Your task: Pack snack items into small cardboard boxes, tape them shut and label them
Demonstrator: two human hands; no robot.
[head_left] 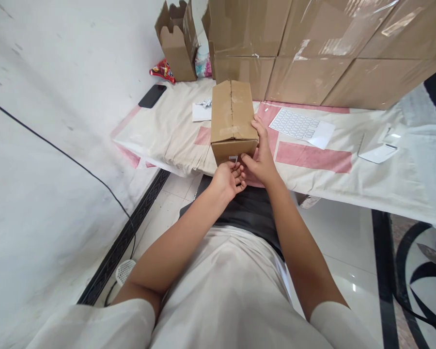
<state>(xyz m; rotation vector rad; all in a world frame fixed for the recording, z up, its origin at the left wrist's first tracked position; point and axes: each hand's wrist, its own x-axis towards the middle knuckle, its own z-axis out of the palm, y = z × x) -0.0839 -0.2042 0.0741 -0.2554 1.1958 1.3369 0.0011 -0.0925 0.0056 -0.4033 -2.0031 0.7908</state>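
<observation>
A closed cardboard box (pixel 233 109) stands near the front edge of the cloth-covered table, its taped top seam facing up. On its front face sits a small white label (pixel 233 158) with a dark outline. My right hand (pixel 261 160) grips the box's front right corner, fingers along the right side and thumb on the front face beside the label. Just below the label, my left hand (pixel 230 179) is turned palm up, with its fingers loosely curled and apart. Nothing shows in it, and its thumb side is close to the box front.
A label sheet (pixel 294 125) lies right of the box, and a white card (pixel 378 150) farther right. Stacked cartons (pixel 312 80) line the back. At left are a phone (pixel 152 96), an open box (pixel 179 53), a red packet (pixel 163 71) and white paper (pixel 201 112).
</observation>
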